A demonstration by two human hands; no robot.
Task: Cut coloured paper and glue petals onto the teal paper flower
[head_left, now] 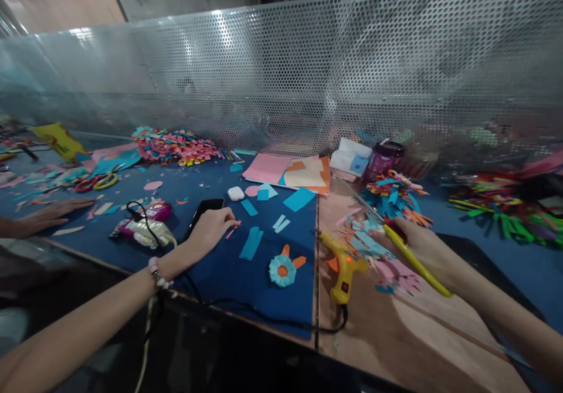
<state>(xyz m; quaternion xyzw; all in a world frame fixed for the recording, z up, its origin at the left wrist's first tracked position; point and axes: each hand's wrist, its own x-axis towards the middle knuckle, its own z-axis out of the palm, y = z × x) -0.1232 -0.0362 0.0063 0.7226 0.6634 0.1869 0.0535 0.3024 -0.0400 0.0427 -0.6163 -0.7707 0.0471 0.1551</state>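
Observation:
My left hand (206, 229) hovers low over the blue table by a dark phone (206, 210), thumb and fingers pinched on a small pink paper strip (232, 230). Yellow-handled scissors (411, 258) are in my right hand (422, 246), blades pointing up and left over a heap of paper scraps (365, 237). Between my hands lies a light-blue paper flower (282, 270) with an orange centre and two orange petals or leaves. Blue paper strips (251, 243) and two pale strips (281, 223) lie near it. A yellow glue gun (345, 270) rests on the wooden board.
A perforated metal screen (285, 76) stands along the back. Before it are stacked paper sheets (268, 169), a heap of fringed paper (176, 146) and a purple container (385, 158). A black cord (264, 311) runs along the front edge. At left rests another person's hand (57, 214).

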